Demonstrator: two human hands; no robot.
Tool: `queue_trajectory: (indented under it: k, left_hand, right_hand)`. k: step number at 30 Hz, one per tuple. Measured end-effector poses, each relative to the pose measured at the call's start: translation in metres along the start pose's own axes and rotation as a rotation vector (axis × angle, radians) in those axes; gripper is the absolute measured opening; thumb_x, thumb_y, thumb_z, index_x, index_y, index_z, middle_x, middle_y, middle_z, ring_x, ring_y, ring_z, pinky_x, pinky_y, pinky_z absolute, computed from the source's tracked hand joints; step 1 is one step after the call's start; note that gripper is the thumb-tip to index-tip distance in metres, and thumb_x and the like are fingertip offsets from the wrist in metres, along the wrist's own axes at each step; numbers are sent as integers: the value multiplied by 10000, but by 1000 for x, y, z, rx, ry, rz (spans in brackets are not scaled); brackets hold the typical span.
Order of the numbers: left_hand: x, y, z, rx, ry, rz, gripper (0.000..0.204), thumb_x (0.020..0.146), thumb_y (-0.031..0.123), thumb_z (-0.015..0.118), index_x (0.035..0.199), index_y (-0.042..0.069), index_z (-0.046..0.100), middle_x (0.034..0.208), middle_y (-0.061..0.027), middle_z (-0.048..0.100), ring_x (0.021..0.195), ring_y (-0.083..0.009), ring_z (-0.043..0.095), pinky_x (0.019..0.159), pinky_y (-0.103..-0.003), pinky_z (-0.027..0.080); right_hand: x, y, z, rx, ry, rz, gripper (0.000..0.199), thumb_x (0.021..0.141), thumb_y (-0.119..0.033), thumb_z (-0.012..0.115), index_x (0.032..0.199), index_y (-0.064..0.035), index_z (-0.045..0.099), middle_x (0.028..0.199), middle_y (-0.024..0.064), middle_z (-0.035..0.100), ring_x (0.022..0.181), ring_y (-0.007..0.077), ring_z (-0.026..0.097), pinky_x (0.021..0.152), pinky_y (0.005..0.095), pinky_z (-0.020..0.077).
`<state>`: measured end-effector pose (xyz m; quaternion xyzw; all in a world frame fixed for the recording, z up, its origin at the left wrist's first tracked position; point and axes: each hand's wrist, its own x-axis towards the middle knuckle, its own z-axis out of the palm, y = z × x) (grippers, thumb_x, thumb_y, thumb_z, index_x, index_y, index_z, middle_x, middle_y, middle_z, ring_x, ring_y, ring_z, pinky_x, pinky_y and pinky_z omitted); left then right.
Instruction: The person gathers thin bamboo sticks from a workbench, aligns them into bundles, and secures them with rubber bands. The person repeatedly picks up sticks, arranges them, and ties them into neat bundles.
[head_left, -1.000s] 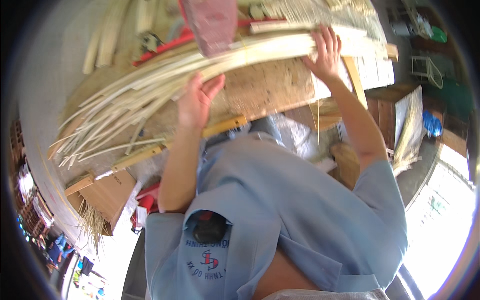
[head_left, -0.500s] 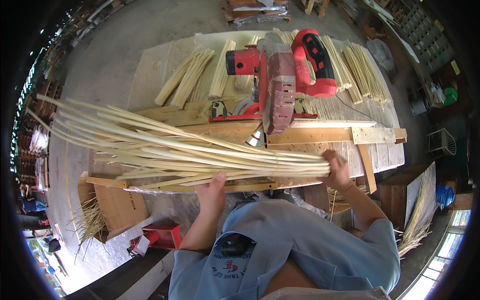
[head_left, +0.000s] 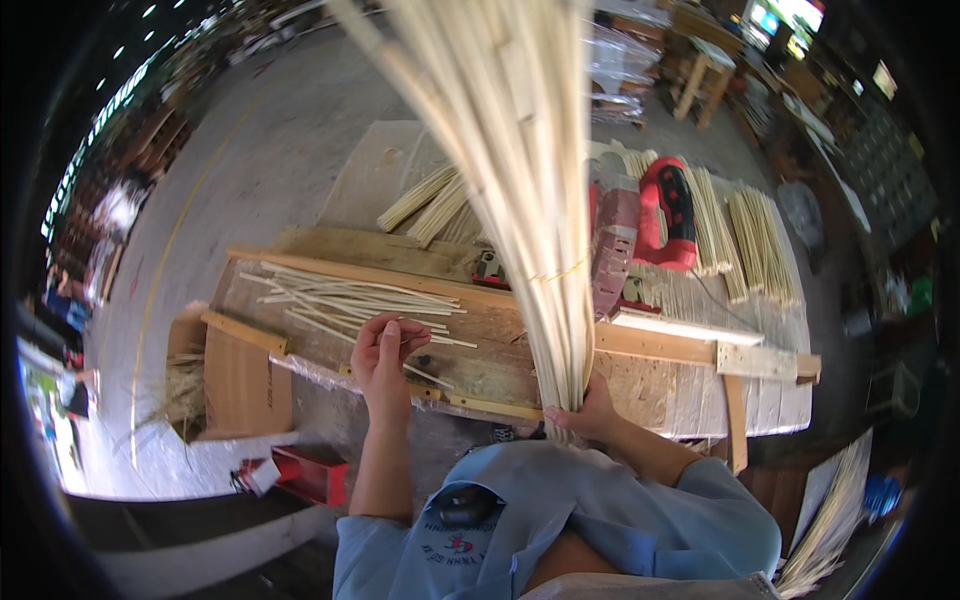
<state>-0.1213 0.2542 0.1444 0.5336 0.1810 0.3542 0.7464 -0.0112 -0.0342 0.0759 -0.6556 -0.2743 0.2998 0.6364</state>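
Observation:
A long bundle of pale, thin cane strips [head_left: 545,310] stands nearly upright before me, its upper ends fanning out past the top of the picture. Around its lower end, close to my body, my right hand [head_left: 588,412] is closed. A thin yellowish tie [head_left: 560,273] circles the bundle. My left hand [head_left: 384,352] is raised over the near edge of the workbench with curled fingers and the thumb against them; whatever they pinch, if anything, is too small to name. Beside it, loose cane strips [head_left: 350,300] lie scattered on the bench.
A red circular saw [head_left: 665,215] stands on the workbench [head_left: 690,390], partly behind the bundle. Wooden fence strips [head_left: 660,345] cross the bench. Shorter cut bundles [head_left: 760,245] lie at the far side. A cardboard box [head_left: 250,385] and a red tray [head_left: 312,475] are at lower left.
The bundle has swung from lying across the bench to upright, held by my right hand. My left hand has left it and moved left, uncovering loose strips on the bench.

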Motion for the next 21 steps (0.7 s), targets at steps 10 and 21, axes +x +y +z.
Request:
queue_trajectory:
  k: [10,21]
  left_hand:
    - [88,-21,-12,715,-171,112,295,895,196,761,1129,36,679,993,-94,717,969,-224,686,856,-347,531]
    - [350,-157,6,1809,-651,-245,1012,812,711,685,1594,164,347,1706,-180,10,1559,-439,-6,1196,-662,179]
  right_hand:
    - [31,-63,48,413,8,-211,456,799,-36,757,1210,7,566,1013,101,671,951,191,670,863,374,563]
    - [115,-70,131,218,449,-311,583,776,-167,760,1256,47,510,1061,153,661,955,256,673,869,401,557]
